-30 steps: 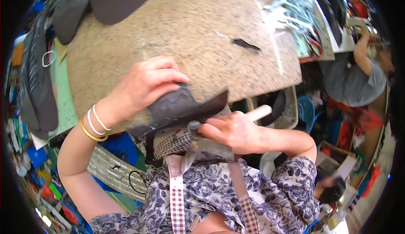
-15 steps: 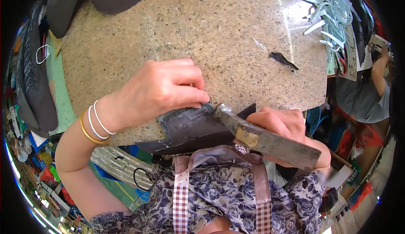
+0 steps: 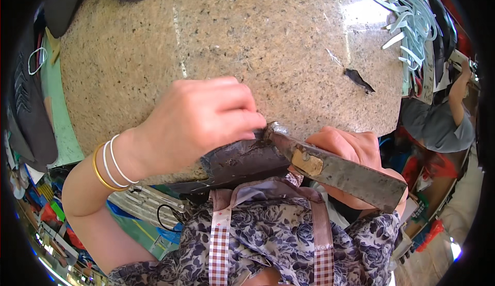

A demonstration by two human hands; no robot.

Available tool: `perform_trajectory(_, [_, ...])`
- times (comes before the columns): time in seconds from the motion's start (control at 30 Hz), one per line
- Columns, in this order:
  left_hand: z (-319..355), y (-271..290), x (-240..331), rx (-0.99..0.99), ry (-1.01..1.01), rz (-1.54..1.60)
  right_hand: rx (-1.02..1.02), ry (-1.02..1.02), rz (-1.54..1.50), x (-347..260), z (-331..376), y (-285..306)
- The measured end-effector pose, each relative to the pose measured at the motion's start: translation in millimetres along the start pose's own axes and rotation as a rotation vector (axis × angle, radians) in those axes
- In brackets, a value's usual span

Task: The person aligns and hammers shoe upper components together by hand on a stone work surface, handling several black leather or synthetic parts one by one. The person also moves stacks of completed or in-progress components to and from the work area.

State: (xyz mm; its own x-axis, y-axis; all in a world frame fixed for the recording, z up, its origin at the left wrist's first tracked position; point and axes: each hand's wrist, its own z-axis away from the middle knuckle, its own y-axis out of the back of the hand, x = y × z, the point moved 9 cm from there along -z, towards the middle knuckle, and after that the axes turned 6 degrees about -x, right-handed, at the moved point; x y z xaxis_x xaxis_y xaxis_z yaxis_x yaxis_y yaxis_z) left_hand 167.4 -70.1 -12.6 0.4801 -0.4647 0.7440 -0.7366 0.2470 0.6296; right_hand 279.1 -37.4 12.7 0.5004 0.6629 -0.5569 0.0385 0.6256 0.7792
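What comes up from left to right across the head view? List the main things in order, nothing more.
Dark flat piece at the left edge → green surface → yellow bangle → left hand → hammer's near metal end → right hand → pale blue strips → another person's forearm.

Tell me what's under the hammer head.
Beneath the hammer head, the right hand shows past both long edges; the dark sheet borders its rounded end. Covered: part of that hand and most of the wooden handle.
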Motion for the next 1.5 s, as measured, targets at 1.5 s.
perform_trajectory(1.5, [60, 8, 10, 0.26, 0.328, -0.161, 0.036, 0.131, 0.113, -31, -41, -1])
